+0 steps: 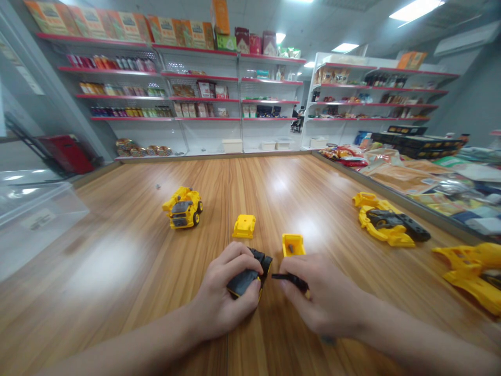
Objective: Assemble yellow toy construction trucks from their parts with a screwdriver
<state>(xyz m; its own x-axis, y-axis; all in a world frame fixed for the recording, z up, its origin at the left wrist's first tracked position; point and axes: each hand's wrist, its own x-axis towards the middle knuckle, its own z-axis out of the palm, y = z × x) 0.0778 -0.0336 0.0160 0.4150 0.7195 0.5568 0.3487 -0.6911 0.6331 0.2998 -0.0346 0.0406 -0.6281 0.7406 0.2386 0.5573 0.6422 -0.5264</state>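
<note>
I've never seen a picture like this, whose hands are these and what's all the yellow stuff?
There is no machine. One camera worn on a person's head looks forward and down, so the two bare hands are the wearer's own. The left hand grips a black and yellow plastic toy part; the right hand pinches a thin black piece pointed at it. On the wooden table lie a yellow toy truck, a small yellow plastic block, a yellow plastic bucket-shaped part and, at right, yellow and black toy pieces.
</note>
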